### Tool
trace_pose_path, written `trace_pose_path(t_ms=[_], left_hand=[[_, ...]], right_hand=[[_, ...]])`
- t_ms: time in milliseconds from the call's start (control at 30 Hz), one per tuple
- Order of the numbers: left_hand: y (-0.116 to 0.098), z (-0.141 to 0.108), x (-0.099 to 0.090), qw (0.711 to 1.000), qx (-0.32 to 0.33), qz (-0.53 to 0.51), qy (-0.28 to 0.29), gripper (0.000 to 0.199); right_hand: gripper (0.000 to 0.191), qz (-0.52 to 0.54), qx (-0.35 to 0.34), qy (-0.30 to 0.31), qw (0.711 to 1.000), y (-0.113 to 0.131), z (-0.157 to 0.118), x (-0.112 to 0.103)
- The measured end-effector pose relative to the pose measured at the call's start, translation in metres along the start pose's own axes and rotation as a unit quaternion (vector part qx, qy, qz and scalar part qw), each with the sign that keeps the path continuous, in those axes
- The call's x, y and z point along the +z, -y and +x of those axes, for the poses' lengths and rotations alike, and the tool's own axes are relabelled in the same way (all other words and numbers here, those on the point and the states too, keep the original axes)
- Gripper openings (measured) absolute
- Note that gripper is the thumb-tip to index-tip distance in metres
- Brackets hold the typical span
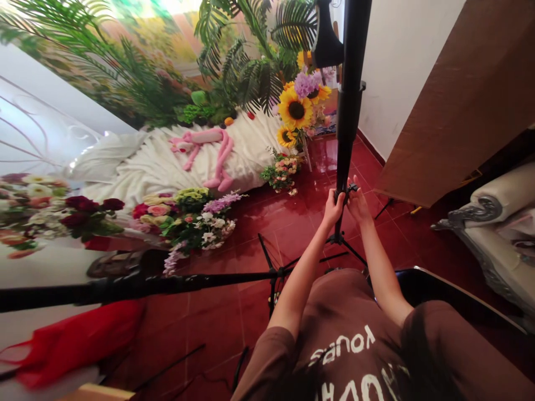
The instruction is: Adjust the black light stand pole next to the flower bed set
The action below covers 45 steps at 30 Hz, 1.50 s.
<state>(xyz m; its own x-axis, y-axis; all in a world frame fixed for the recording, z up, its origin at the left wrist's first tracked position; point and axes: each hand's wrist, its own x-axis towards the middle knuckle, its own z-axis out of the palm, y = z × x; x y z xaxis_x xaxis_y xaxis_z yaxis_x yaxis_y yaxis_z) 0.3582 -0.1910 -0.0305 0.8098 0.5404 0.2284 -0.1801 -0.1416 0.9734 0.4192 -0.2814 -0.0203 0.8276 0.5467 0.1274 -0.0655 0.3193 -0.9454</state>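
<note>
A black light stand (346, 125) rises upright in front of me, its lower legs (336, 238) spread on the floor. My left hand (334, 207) is closed around its pole, thumb towards the clamp. Just to the right, my right hand (358, 205) has its fingers at the small black clamp knob (353, 187) on the pole and appears to pinch it. Some fingertips are hidden behind the pole and knob. Higher up, another black collar (351, 88) joins two pole sections.
A second black stand (167, 283) reaches in from the left. Beyond lies a white-draped seat (154, 153) with a pink plush toy (217, 150), artificial flowers (209, 220) and sunflowers (295, 108). A brown board (451, 106) and an ornate sofa (501, 217) stand right; a red bag (79, 340) is lower left.
</note>
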Motion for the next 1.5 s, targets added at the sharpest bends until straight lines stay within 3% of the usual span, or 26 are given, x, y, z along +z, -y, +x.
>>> trace_pose_path(t_ms=[167,400,567,900,1167,1267,1333,1400,1500], left_hand=[[0.002,0.001,0.0,1.0,0.016,0.007,0.008,0.052],[0.002,0.002,-0.002,1.0,0.018,0.024,0.001,0.054],[0.0,0.001,-0.001,1.0,0.006,0.023,-0.009,0.054],[0.0,-0.003,0.003,1.0,0.003,-0.001,-0.011,0.052],[-0.005,-0.01,0.0,1.0,-0.006,0.005,-0.004,0.05],[0.013,-0.038,-0.018,0.997,-0.054,0.058,-0.016,0.045],[0.032,-0.071,-0.043,0.983,-0.145,0.114,0.0,0.038],[0.052,-0.113,-0.08,0.952,-0.268,0.14,0.046,0.034],[0.07,-0.181,-0.148,0.899,-0.416,0.138,0.001,0.03]], right_hand=[[0.055,0.006,0.026,0.0,1.0,-0.016,0.011,-0.006],[0.058,0.007,-0.006,-0.106,0.994,-0.035,0.023,-0.004],[0.048,-0.08,-0.024,-0.187,0.979,-0.021,0.023,0.001],[0.039,-0.208,-0.031,-0.28,0.936,0.011,0.035,0.009],[0.035,-0.193,-0.023,-0.279,0.94,0.013,0.032,0.012],[0.034,-0.197,-0.028,-0.281,0.939,0.014,0.03,0.013],[0.032,-0.206,-0.039,-0.287,0.935,0.015,0.029,0.015],[0.031,-0.213,-0.052,-0.291,0.931,0.015,0.026,0.016],[0.032,-0.202,-0.068,-0.305,0.928,0.013,0.015,0.019]])
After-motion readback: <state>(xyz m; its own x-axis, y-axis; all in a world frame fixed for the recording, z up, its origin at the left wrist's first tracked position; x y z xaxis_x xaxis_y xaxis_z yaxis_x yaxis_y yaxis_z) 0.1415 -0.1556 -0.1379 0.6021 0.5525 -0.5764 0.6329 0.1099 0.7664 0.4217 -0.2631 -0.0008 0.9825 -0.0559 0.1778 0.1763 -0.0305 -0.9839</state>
